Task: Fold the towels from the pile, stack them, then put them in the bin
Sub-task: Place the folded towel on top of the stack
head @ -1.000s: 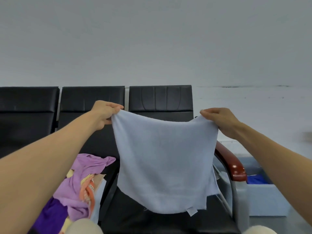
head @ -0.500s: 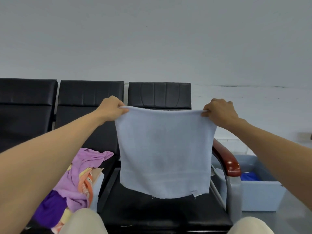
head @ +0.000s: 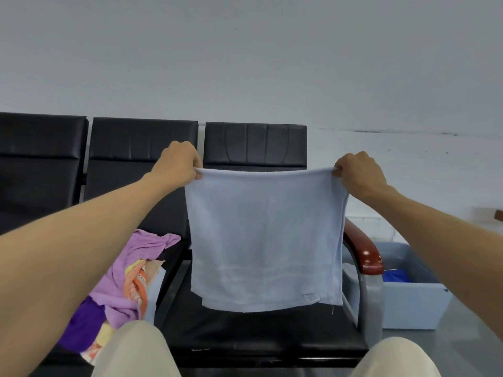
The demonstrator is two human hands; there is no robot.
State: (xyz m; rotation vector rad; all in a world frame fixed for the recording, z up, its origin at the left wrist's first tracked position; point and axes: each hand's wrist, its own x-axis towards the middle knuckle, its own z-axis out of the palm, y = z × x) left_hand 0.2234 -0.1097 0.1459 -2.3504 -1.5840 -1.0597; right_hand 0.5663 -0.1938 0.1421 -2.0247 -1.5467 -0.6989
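A light blue towel hangs doubled over in the air above the rightmost black seat, its top edge stretched taut. My left hand pinches the towel's top left corner. My right hand pinches the top right corner. A small label shows near the towel's lower right edge. The pile of towels, purple, violet, orange and cream, lies on the middle seat to the left. The pale blue bin stands on the floor at the right, with a dark blue cloth inside.
A row of black seats stands against a grey wall. A red-brown armrest on a metal frame separates the rightmost seat from the bin. My knees in beige trousers show at the bottom edge.
Both hands have pulled the towel's top edge taut and level. The view has tilted down, showing more of the seat, my knees and the bin.
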